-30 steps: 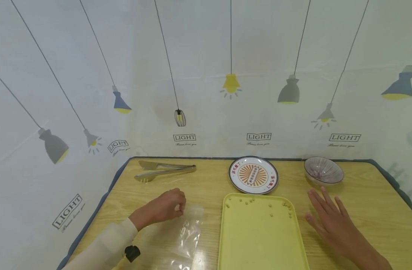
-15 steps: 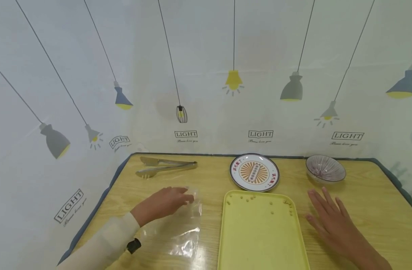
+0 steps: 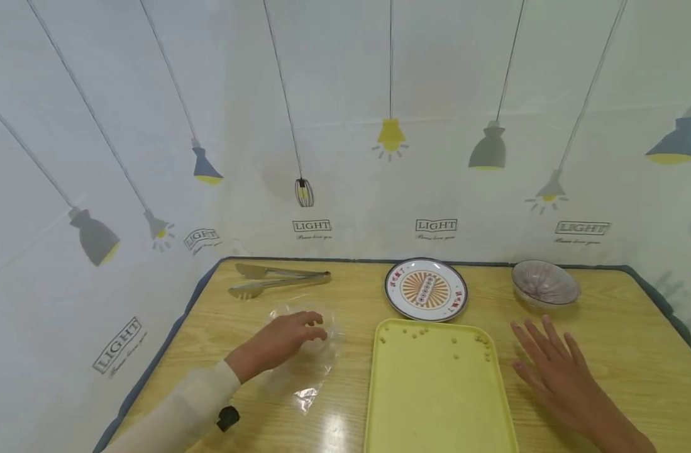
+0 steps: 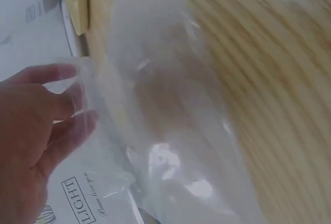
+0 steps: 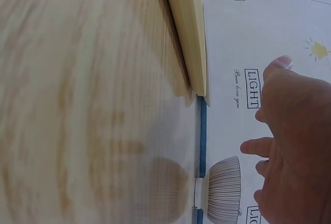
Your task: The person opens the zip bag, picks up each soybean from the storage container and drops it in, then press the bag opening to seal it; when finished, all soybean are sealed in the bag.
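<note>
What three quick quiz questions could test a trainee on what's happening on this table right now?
1. True or false: the left hand holds the metal tongs.
2. Which lies between the two hands? A) yellow tray B) patterned plate C) ribbed bowl
3. Fill in: the right hand rests with its fingers ____ on the table.

Key:
1. False; it grips a clear plastic bag.
2. A
3. Spread

Wood-grain table [image 3: 617, 352], blue edge; lamp-print backdrop [image 3: 345, 126].
</note>
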{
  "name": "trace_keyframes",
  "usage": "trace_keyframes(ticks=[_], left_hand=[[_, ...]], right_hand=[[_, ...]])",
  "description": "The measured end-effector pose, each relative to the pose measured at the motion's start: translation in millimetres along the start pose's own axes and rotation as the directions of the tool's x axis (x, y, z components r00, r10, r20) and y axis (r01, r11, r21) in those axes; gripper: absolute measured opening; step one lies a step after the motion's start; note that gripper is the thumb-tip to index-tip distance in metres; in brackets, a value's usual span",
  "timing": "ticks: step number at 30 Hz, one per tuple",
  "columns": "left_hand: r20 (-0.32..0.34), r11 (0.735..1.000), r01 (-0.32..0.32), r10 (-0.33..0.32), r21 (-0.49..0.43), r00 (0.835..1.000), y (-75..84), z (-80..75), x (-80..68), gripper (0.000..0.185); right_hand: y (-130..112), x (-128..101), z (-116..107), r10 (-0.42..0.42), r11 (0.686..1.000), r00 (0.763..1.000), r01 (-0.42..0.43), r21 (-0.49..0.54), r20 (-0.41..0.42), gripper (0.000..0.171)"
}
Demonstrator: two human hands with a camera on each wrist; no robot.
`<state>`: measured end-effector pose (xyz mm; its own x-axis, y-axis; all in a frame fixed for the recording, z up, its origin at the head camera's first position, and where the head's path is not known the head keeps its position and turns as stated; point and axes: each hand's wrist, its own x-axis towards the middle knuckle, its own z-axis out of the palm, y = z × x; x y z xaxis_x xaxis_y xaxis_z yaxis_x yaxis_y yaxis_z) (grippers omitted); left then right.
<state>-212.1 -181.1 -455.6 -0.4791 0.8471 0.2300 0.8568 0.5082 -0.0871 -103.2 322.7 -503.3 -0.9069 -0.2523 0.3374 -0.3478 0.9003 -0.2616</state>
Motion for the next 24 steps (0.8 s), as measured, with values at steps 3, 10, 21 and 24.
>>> trace_keyframes(ticks=[3,10,21,24], left_hand=[[-0.125,0.999,0.026,-0.019,0.047,0.992,-4.5,7.2,-1.1,0.028],[-0.228,0.939,0.316,-0.282,0.133,0.932,-12.4,7.4,-1.1,0.021],[0.008,0.862,0.452,-0.463,-0.228,0.886,-25.6,-7.9,-2.1,0.048],[0.065,0.835,0.481,-0.482,-0.268,0.874,-24.5,-13.2,1.7,0.058]], right_hand=[[0.8,-0.7,-0.9,-0.006,1.0,1.0,0.006,-0.01,-0.009,0.067],[2.5,-1.8,-4.9,-0.004,1.0,1.0,0.004,0.004,-0.006,0.065],[-2.0,6.6,-9.2,-0.071,0.997,0.996,0.071,-0.005,-0.048,0.066],[-4.5,13.0,-10.4,-0.098,0.995,0.994,0.098,-0.002,-0.052,0.064]])
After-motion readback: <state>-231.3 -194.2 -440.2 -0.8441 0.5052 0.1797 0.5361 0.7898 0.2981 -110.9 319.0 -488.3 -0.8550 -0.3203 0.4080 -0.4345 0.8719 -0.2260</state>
